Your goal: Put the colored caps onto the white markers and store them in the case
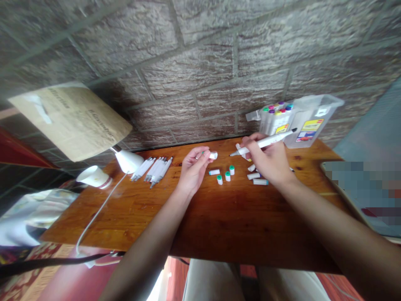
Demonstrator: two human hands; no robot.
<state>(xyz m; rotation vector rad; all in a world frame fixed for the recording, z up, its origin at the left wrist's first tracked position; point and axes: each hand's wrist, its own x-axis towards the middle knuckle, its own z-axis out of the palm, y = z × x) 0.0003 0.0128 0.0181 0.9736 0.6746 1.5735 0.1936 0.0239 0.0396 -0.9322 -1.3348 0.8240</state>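
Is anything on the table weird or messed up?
I see no spill. What looks odd: loose caps are scattered on the table, and the marker in the right hand is uncapped at both ends.

A hand could pass over the near middle of the wooden table [219,225]. Beyond, three upright green-topped caps [227,176] stand in the way. At left, the white cord [94,219] obstructs; at far right, the clear container [308,115]. Room beneath the right hand [272,162] seems tight, though partly hidden.
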